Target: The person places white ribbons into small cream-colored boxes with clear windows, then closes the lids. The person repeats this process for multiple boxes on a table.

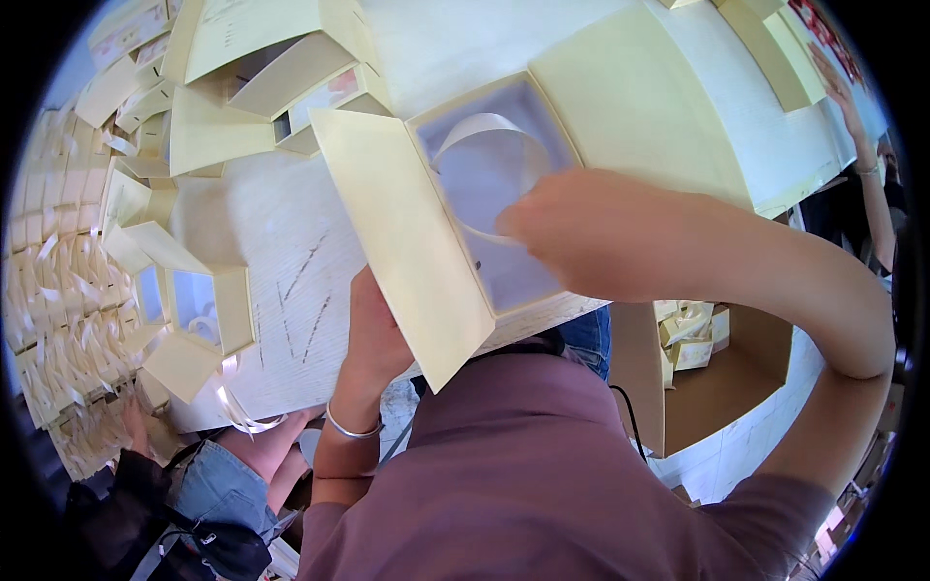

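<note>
1. head view, the hands: both hands are on one cream gift box (pixel 426 242) that lies open at the near edge of the white table (pixel 281 232). left hand (pixel 373 334) comes up from below and grips the box from underneath, fingers closed on the lower edge of its folded-out lid flap; a thin silver bangle (pixel 349 428) sits on that wrist.
2. right hand (pixel 572 228) reaches across from the right, its fingers pinched together on the white ribbon loop (pixel 484 145) inside the box's square tray. how tight the pinch is, i cannot tell, since the fingertips are partly hidden by the hand itself.
3. same view, the box: its tray has a pale lavender lining and is tilted toward the person, with the long flap hanging off the table edge over the mauve shirt.
4. same view, left side: more cream boxes (pixel 194 300) stand open on the table, some with ribbons, and a large stack of flat ones (pixel 68 320) fills the far left.
5. same view, right side: a brown cardboard carton (pixel 727 387) sits on the floor with a few small boxes in it.
6. same view, edges: another person's arm (pixel 872 165) shows at upper right, and someone in denim shorts (pixel 218 479) sits at lower left.
</note>
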The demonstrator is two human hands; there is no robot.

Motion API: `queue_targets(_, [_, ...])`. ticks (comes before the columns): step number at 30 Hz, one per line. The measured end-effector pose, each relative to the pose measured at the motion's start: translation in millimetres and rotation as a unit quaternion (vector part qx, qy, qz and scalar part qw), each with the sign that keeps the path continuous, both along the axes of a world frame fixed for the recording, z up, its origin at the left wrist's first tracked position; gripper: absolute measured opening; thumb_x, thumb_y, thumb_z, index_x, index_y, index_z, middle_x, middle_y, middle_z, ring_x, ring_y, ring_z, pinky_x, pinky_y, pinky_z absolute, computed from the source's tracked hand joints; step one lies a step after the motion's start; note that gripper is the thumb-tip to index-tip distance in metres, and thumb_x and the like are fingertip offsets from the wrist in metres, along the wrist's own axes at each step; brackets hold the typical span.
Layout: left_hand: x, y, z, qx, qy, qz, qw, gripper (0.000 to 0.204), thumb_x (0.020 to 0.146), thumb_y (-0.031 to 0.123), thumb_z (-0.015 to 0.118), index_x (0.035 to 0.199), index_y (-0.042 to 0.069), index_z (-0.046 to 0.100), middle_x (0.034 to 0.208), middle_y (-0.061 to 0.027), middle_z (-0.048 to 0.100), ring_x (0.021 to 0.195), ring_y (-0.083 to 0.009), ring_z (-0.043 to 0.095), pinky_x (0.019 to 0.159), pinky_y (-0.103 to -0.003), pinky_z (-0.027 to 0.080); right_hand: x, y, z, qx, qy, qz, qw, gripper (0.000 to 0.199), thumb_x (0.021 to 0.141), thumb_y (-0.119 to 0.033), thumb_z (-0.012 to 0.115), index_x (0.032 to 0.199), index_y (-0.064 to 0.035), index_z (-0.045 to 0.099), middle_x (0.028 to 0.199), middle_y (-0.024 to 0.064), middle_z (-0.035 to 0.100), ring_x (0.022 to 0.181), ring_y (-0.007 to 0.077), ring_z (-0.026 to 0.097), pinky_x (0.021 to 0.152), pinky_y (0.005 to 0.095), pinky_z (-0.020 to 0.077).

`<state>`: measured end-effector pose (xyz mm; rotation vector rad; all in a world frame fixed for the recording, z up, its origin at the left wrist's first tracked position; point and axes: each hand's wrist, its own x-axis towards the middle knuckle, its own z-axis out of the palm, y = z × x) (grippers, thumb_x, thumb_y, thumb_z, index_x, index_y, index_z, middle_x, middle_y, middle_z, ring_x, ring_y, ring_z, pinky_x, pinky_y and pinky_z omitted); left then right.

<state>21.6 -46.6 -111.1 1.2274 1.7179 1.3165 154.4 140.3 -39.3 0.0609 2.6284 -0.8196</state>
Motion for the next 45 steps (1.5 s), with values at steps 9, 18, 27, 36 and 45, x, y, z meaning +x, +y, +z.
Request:
queue_targets(9, [2, 6, 12, -0.013, 0.157, -0.033, 0.987, 0.028, 0.066, 0.016, 0.068, 0.089, 0.001, 0.06, 0.084, -0.0093, 0.064, 0.072, -0.0217, 0.062, 0.066, -0.029, 0.047, -11, -3, -10, -0.004, 0.037, 0.01, 0.999, 0.01, 0.073, 0.0, 0.046, 0.066, 0.0001, 0.053, 0.062, 0.0176, 0.053, 0.061, 0.0358, 0.052, 0.056, 0.0425, 0.0411])
queue_targets(18, [5, -6, 0, -0.018, 0.088, 0.002, 0.996, 0.046, 0.065, 0.015, 0.072, 0.105, 0.001, 0.052, 0.098, -0.0109, 0.058, 0.087, -0.0223, 0.057, 0.075, -0.032, 0.045, -10, 1, -11, -0.058, 0.036, -0.001, 0.998, 0.007, 0.067, 0.004, 0.047, 0.061, 0.0047, 0.051, 0.062, 0.0219, 0.052, 0.06, 0.0371, 0.052, 0.056, 0.0425, 0.0411])
queue_targets(27, [7, -13, 1, -0.058, 0.083, 0.0, 0.995, 0.046, 0.067, 0.015, 0.07, 0.106, 0.001, 0.051, 0.101, -0.0118, 0.057, 0.09, -0.0231, 0.056, 0.078, -0.034, 0.043, -15, 1, -8, -0.072, 0.041, -0.007, 0.997, 0.007, 0.068, 0.002, 0.048, 0.064, 0.005, 0.053, 0.063, 0.0216, 0.052, 0.06, 0.0365, 0.052, 0.055, 0.0414, 0.041])
queue_targets(36, [10, -1, 2, -0.035, 0.07, 0.0, 0.997, 0.034, 0.067, 0.012, 0.069, 0.096, 0.002, 0.057, 0.091, -0.0099, 0.061, 0.08, -0.0227, 0.06, 0.071, -0.031, 0.046, -14, -4, -16, -0.084, 0.101, -0.002, 0.991, 0.006, 0.065, 0.001, 0.049, 0.059, 0.0009, 0.05, 0.059, 0.0195, 0.049, 0.055, 0.0346, 0.049, 0.051, 0.0416, 0.0384])
queue_targets(45, [11, 1, 10, -0.013, 0.15, -0.038, 0.988, 0.032, 0.063, 0.014, 0.07, 0.093, 0.003, 0.061, 0.088, -0.0088, 0.063, 0.077, -0.025, 0.061, 0.069, -0.032, 0.047, -1, -3, -9, 0.029, 0.135, 0.044, 0.99, 0.005, 0.061, 0.003, 0.053, 0.058, -0.0007, 0.052, 0.057, 0.0155, 0.053, 0.058, 0.0325, 0.055, 0.051, 0.0397, 0.0432])
